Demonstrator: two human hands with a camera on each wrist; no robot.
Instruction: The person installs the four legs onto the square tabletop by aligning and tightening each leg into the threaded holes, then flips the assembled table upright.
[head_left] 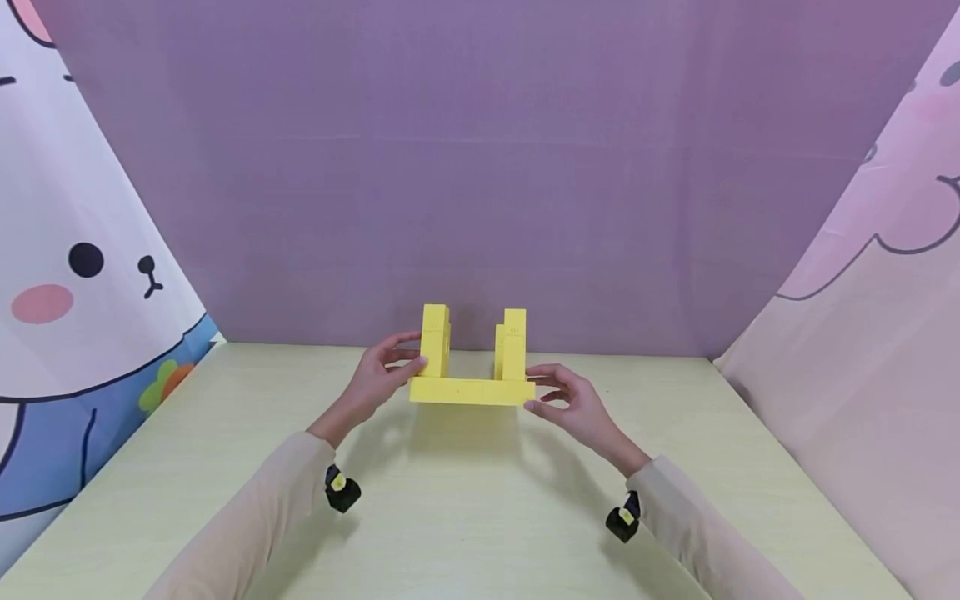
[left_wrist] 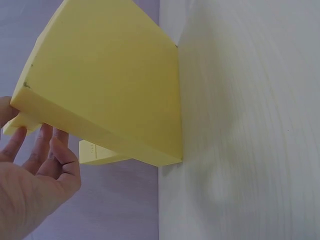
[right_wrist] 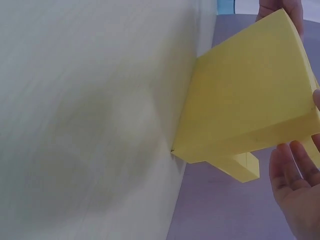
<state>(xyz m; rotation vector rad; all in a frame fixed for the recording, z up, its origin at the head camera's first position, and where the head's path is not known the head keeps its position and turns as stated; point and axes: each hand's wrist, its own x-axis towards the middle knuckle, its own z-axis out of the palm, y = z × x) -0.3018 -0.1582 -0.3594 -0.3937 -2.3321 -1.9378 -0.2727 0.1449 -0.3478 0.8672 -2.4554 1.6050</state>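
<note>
Yellow foam block structure, flat base tilted, two upright posts
</note>
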